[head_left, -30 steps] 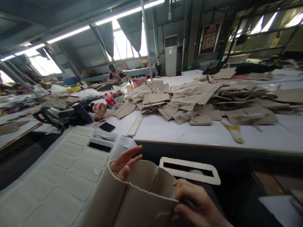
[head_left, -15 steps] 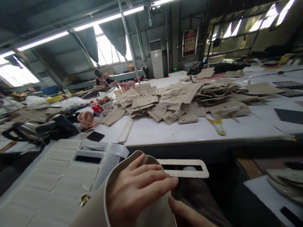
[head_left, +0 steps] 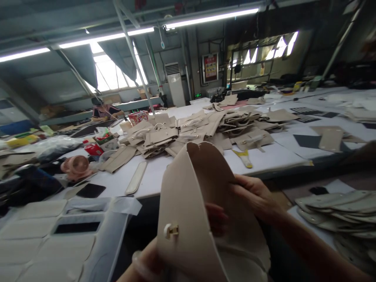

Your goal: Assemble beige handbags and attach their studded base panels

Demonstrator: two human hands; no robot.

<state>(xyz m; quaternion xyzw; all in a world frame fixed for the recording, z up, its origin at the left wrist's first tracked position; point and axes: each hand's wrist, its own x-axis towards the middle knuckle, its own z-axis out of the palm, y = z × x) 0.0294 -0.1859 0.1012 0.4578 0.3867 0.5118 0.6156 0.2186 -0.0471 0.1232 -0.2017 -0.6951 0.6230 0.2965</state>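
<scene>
A beige leather bag piece (head_left: pixel 182 196), bent into an open curve, stands upright close in front of me. A gold-coloured clasp (head_left: pixel 174 230) with a white bit beside it sits on its outer left face. My left hand (head_left: pixel 216 217) reaches in from the lower left; its curled fingers show in shadow inside the bend, while most of the hand is hidden by the leather. On the far right edge, my right hand (head_left: pixel 254 194) pinches the piece between thumb and fingers.
Beige bag parts with handles are heaped on the white table (head_left: pixel 158 178). A pink fan (head_left: pixel 76 167), a yellow-handled tool (head_left: pixel 243 158) and a long pale strip (head_left: pixel 136 178) lie nearer. Pale panels (head_left: pixel 75 250) cover the left surface; stacked pieces (head_left: pixel 337 211) stand right. A person (head_left: pixel 105 111) sits far back.
The bag piece has been raised and turned, bringing its clasp to the front. The hand lying on its inner face has moved away, and the white slotted frame no longer shows. My view swung right.
</scene>
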